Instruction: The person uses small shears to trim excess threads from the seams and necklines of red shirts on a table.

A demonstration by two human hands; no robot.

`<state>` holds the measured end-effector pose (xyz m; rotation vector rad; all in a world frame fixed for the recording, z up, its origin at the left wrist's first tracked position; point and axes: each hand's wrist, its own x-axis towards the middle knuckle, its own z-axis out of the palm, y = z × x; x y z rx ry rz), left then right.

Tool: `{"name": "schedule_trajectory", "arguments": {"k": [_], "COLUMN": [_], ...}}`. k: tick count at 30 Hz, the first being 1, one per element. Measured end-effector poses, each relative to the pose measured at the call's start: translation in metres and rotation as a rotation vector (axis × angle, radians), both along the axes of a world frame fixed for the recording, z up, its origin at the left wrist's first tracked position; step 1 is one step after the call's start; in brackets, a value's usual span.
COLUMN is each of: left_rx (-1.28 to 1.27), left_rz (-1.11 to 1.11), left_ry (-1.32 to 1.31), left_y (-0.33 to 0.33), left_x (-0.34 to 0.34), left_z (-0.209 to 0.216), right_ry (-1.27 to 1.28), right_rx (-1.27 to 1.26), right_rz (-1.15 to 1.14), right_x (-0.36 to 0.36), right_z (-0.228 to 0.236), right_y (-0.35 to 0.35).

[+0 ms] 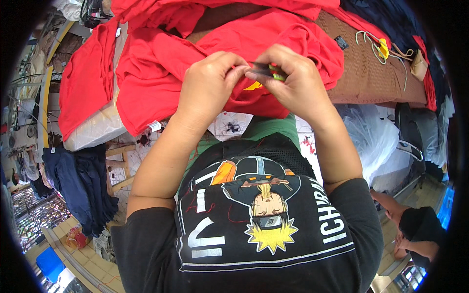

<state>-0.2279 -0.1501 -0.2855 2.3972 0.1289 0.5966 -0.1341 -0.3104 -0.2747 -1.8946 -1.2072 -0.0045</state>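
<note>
A red garment (161, 83) with a yellow patch (253, 86) lies bunched in front of me and hangs over the near edge of the work surface. Above it, my left hand (210, 80) is closed in a pinch; whatever its fingertips hold is too small or hidden to make out. My right hand (298, 80) grips small thread snips (277, 72) with dark blades and a yellow-green part. The blades point left, close to the left fingertips. Red cloth lies directly behind and below both hands.
More red cloth (83, 83) lies at the left. A brown textured cover (371, 73) bears cords with a yellow piece (384, 49) at the right. Dark blue garments (80, 180) hang at the lower left. Clear plastic (371, 136) hangs at the right; another person's bare legs (391, 205) show beyond.
</note>
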Motion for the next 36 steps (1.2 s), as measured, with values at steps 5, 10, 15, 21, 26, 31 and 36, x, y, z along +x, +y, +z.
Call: {"name": "schedule_trajectory", "arguments": {"k": [5,10,15,21,26,31,36], "left_rx": [-0.286,-0.261,-0.131,-0.030,0.049,-0.045,0.082], "left_rz": [0.043,0.059,0.051,-0.222,-0.560,-0.267,-0.304], "left_ry": [0.094,0.027,-0.034,-0.032,-0.168,-0.031,0.462], "left_y": [0.004,-0.001,-0.007,-0.001,0.030,0.019,0.022], "left_x": [-0.006,-0.009,-0.011,-0.019,-0.024,-0.020,0.010], "left_z": [0.005,0.011,0.018,0.038,0.093,0.072,0.007], "right_ry": [-0.026,-0.047,-0.154,-0.336,-0.318,-0.140,0.045], "right_rx": [0.057,-0.019,-0.022,-0.109,0.012,0.124,0.096], "right_rz": [-0.068,-0.025,-0.046,-0.075,-0.223,-0.271,-0.228], "right_x": [0.004,0.001,-0.003,-0.006,0.013,0.015,0.021], "right_z": [0.000,-0.003,0.001,0.009,0.012,0.027,0.035], "right_y": [-0.012,-0.014,-0.011,-0.009,-0.025,-0.029,-0.038]}}
